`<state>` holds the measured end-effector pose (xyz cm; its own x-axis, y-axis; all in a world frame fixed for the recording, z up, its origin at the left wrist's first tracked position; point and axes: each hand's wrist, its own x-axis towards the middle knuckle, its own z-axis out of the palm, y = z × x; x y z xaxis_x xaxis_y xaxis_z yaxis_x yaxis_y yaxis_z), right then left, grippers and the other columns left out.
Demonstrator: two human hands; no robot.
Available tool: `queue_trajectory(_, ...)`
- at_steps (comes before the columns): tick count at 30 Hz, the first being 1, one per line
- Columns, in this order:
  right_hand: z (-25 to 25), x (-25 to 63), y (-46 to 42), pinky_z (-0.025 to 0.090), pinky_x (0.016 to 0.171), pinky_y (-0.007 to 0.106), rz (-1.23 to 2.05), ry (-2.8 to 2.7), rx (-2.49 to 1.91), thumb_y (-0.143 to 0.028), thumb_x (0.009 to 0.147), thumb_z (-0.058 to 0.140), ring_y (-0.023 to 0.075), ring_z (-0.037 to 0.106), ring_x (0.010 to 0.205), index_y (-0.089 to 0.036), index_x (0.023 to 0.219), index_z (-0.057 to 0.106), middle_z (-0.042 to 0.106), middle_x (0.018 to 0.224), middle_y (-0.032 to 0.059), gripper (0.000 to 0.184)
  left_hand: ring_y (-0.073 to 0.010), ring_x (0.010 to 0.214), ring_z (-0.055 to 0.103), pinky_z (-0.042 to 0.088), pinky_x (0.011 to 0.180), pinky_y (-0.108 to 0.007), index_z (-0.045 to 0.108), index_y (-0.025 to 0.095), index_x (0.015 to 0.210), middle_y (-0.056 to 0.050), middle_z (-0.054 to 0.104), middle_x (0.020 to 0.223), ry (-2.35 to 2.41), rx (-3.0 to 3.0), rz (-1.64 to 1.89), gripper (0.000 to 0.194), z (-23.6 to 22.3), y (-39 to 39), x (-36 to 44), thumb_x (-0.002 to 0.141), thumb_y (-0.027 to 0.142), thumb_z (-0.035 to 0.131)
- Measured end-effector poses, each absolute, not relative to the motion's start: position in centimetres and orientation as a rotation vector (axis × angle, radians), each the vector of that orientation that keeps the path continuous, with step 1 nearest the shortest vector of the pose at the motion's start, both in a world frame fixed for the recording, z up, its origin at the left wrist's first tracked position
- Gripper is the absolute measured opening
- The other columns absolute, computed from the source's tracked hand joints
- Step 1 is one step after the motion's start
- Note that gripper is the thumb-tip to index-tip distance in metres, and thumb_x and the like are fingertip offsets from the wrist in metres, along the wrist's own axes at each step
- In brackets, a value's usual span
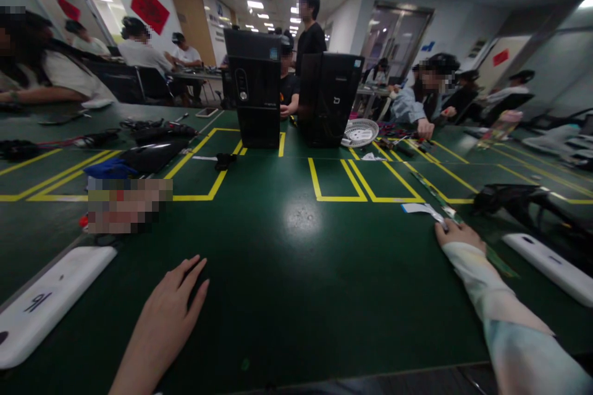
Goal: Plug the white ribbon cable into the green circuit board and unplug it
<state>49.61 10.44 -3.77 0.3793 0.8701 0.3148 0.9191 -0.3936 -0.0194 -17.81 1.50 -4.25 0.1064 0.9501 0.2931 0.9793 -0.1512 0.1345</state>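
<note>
While holding the left hand (169, 296) nearer than the left tower (254, 89) and to its left, grasping nothing with it. Stretching its fingers out, with thumb spread well apart; cannot tell whether resting on the green table (296, 296) or just above. Reaching with the right hand (461, 236) far to the right of the left tower and nearer, onto the near ends of a white, blue-tipped ribbon (424, 210) and a long thin strip (428, 189). Bunching those fingers close together there; cannot tell whether pinching or merely touching. Just right of the left tower, see the right tower (330, 99); farther right of it, a white basket (361, 133) and a co-worker's hand (425, 128). Nearer than the left tower, see yellow tape (340, 199) to its right and a small black part (225, 162) slightly to its left. Farther left of the tower, find black cables (157, 129) and a blue thing (111, 165); nearer, a white case (60, 302). Far right of the tower, past the right hand, find a second case (551, 265).
</note>
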Motion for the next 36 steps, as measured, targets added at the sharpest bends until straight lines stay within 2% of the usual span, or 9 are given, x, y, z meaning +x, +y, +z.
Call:
queue_trajectory(4,-2.9,49.0,11.5,0.036,0.075,0.061,-0.165,-1.352,-2.638,-0.055,0.089,0.030,0.0458,0.048,0.112,-0.005,0.131,0.055,0.048,0.123,0.0358,0.070,-0.0319,0.123,0.052,0.043,0.102,-0.051,0.054,0.013,0.132,-0.016,0.053,0.136,-1.996,-2.273,-0.470,0.059,-4.2,1.5,-17.9,0.091,0.050,0.034)
queue_trajectory(8,-2.1,48.7,11.6,0.034,0.082,0.060,-0.024,-1.305,-2.674,-0.056,0.088,0.032,0.0457,0.043,0.120,-0.008,0.136,0.051,0.043,0.134,0.0334,0.071,-0.0321,0.123,0.052,0.042,0.103,-0.051,0.054,0.013,0.132,-0.016,0.053,0.136,-2.005,-2.272,-0.467,0.059,-4.1,1.4,-17.8,0.091,0.050,0.033)
queue_trajectory(14,-1.8,48.2,11.3,0.034,0.090,0.059,0.004,-1.251,-2.710,-0.057,0.090,0.028,0.0451,0.038,0.126,-0.011,0.137,0.049,0.040,0.139,0.0293,0.069,-0.0320,0.121,0.053,0.043,0.102,-0.051,0.054,0.013,0.131,-0.017,0.054,0.135,-1.998,-2.267,-0.480,0.059,-4.3,1.4,-17.8,0.091,0.050,0.034)
queue_trajectory(18,-2.0,48.6,11.3,0.033,0.099,0.057,-0.038,-1.193,-2.757,-0.052,0.092,0.028,0.0399,0.039,0.129,-0.016,0.136,0.050,0.041,0.141,0.0232,0.061,-0.0313,0.123,0.052,0.042,0.104,-0.050,0.055,0.012,0.130,-0.017,0.054,0.135,-1.966,-2.263,-0.511,0.058,-4.2,1.3,-17.6,0.092,0.049,0.033)
queue_trajectory(23,-1.9,49.7,11.1,0.033,0.103,0.052,-0.007,-1.242,-2.761,-0.053,0.093,0.023,0.0350,0.037,0.132,-0.019,0.138,0.047,0.039,0.145,0.0186,0.062,-0.0307,0.123,0.052,0.042,0.103,-0.050,0.054,0.014,0.131,-0.016,0.053,0.136,-1.997,-2.256,-0.481,0.057,-4.1,1.2,-17.5,0.092,0.049,0.033)
queue_trajectory(28,-1.8,49.8,11.2,0.033,0.103,0.053,-0.003,-1.242,-2.775,-0.052,0.095,0.022,0.0355,0.038,0.131,-0.016,0.139,0.047,0.040,0.144,0.0195,0.062,-0.0321,0.123,0.052,0.044,0.101,-0.052,0.053,0.015,0.132,-0.016,0.053,0.137,-2.018,-2.258,-0.487,0.057,-4.3,1.3,-17.8,0.091,0.050,0.034)
queue_trajectory(36,-2.5,49.7,11.2,0.033,0.097,0.060,-0.110,-1.286,-2.742,-0.046,0.094,0.022,0.0386,0.038,0.129,-0.011,0.132,0.053,0.043,0.140,0.0245,0.059,-0.0320,0.122,0.053,0.045,0.101,-0.051,0.055,0.015,0.130,-0.015,0.054,0.135,-2.007,-2.253,-0.520,0.056,-4.2,1.3,-17.7,0.090,0.049,0.036)
